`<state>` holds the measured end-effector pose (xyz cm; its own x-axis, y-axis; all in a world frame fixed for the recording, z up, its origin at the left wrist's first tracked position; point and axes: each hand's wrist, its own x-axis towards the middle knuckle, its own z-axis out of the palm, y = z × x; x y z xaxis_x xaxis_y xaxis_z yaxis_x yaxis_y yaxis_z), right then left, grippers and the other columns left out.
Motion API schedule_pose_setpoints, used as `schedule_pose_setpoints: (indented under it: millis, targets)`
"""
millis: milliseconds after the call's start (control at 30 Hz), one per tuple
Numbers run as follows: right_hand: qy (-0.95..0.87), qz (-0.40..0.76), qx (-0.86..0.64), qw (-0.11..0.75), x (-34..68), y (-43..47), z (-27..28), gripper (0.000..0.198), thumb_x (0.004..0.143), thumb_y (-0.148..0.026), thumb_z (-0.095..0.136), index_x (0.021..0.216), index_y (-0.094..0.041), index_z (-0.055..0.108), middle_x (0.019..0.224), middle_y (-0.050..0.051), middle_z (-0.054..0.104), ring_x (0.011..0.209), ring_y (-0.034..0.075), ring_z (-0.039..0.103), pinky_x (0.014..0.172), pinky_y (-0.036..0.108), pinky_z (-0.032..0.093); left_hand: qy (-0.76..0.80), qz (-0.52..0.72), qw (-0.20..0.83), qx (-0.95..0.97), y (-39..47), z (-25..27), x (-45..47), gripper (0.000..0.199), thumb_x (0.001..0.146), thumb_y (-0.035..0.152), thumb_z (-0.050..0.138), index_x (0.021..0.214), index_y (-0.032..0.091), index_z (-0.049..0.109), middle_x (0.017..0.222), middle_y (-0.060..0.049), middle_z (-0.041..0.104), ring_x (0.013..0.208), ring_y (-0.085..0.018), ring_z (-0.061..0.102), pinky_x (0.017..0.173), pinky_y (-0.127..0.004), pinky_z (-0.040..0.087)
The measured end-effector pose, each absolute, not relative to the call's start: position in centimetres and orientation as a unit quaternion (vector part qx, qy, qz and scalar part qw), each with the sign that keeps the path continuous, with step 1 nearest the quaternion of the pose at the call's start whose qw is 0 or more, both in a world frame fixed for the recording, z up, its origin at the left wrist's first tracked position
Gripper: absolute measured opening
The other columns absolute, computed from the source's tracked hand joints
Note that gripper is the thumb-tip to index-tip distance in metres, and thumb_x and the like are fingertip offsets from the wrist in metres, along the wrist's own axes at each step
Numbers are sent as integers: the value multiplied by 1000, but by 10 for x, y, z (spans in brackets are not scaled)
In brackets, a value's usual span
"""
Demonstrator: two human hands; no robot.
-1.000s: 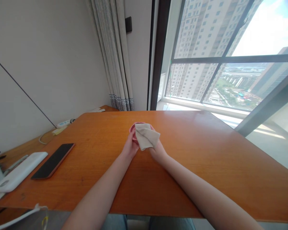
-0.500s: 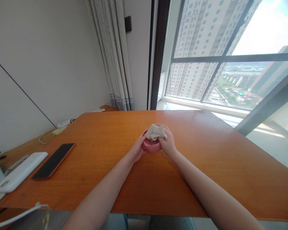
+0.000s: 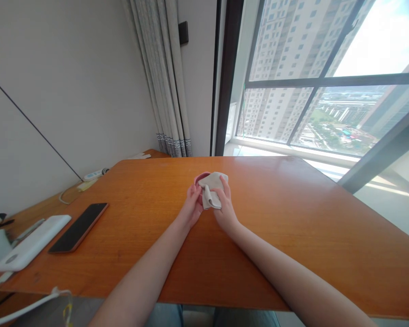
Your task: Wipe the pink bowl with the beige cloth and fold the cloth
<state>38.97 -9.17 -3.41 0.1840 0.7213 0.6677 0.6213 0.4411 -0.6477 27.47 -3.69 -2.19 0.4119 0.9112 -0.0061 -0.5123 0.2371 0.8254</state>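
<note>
Bowl [image 3: 200,180] — small, round, pink, smooth-walled; sits at mid-frame on the bench [image 3: 293,218], only its far rim showing behind the cloth. Half a second ago it was tipped with its pink underside toward the camera; now it has turned back, rim uppermost, so the wiping appears to have moved from the base to the rim and inside.

Cloth [image 3: 211,194] — beige, soft, matte, folded into a loose pad, draped over the bowl's near edge.

Right hand [image 3: 225,210] — grip closed on the cloth, fingers pressing it against the bowl.

Left hand [image 3: 192,209] — fingers curled round the bowl's left side, steadying it.

Bench — orange-brown wood, glossy, fine grain.

Phone [image 3: 78,227] — flat, dark slab, lower left. Power bank [image 3: 30,243] — white, rounded, just beside it.
</note>
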Motion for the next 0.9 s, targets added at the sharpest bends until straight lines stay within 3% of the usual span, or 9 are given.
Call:
schedule_pose_setpoints:
  millis: [100, 200, 367, 567, 667, 733, 800, 900]
  targets:
    - [-603, 54, -507, 613, 404, -91, -28, 12, 81, -21, 51, 90, -20, 60, 147, 8, 30, 132, 26, 35, 106, 42, 34, 217, 398, 817, 356, -35, -16, 269, 47, 84, 55, 50, 114, 19, 57, 112, -9, 65, 100, -21, 62, 85, -34, 50]
    - [-639, 79, -463, 609, 416, -92, -20, 3, 76, -25, 59, 77, -22, 61, 135, 7, 46, 122, 25, 46, 101, 37, 39, 214, 346, 841, 357, -35, -17, 266, 48, 86, 52, 48, 113, 15, 61, 111, -10, 67, 101, -23, 61, 88, -34, 47]
    - [-644, 131, -440, 612, 425, -87, -18, 15, 79, -27, 52, 85, -23, 66, 120, 7, 58, 109, 24, 55, 95, 38, 43, 215, 310, 850, 369, -38, -26, 268, 41, 86, 39, 54, 114, 11, 62, 118, -12, 64, 107, -23, 59, 97, -34, 42]
    - [-671, 93, -462, 572, 410, -90, -25, 20, 80, -25, 55, 98, -24, 64, 143, 6, 38, 131, 27, 37, 107, 44, 33, 191, 486, 775, 355, -37, -26, 273, 36, 84, 33, 58, 118, 19, 57, 118, -7, 62, 110, -20, 56, 96, -33, 42]
    - [-701, 45, -466, 539, 397, -93, -29, 23, 80, -23, 56, 102, -23, 62, 150, 6, 28, 140, 29, 19, 111, 49, 25, 164, 512, 768, 349, -38, -21, 273, 41, 83, 31, 59, 123, 23, 53, 123, -5, 59, 115, -20, 54, 96, -32, 42]
    - [-694, 14, -474, 542, 394, -94, -29, 21, 79, -24, 57, 100, -22, 62, 150, 7, 27, 141, 30, 14, 111, 51, 23, 155, 493, 785, 341, -40, -18, 271, 43, 82, 31, 61, 123, 24, 52, 124, -6, 59, 114, -20, 54, 95, -32, 43]
    - [-667, -4, -481, 569, 399, -95, -26, 14, 79, -26, 58, 91, -22, 61, 146, 7, 33, 139, 30, 20, 110, 51, 25, 146, 433, 825, 334, -41, -16, 270, 44, 83, 41, 58, 123, 21, 53, 122, -8, 60, 110, -22, 57, 92, -33, 45]
    - [-645, 22, -465, 606, 415, -97, -15, 8, 78, -29, 60, 77, -22, 59, 131, 8, 50, 123, 28, 44, 102, 46, 36, 155, 321, 876, 326, -44, -16, 268, 51, 85, 53, 47, 119, 16, 58, 115, -12, 64, 100, -24, 62, 87, -37, 47]
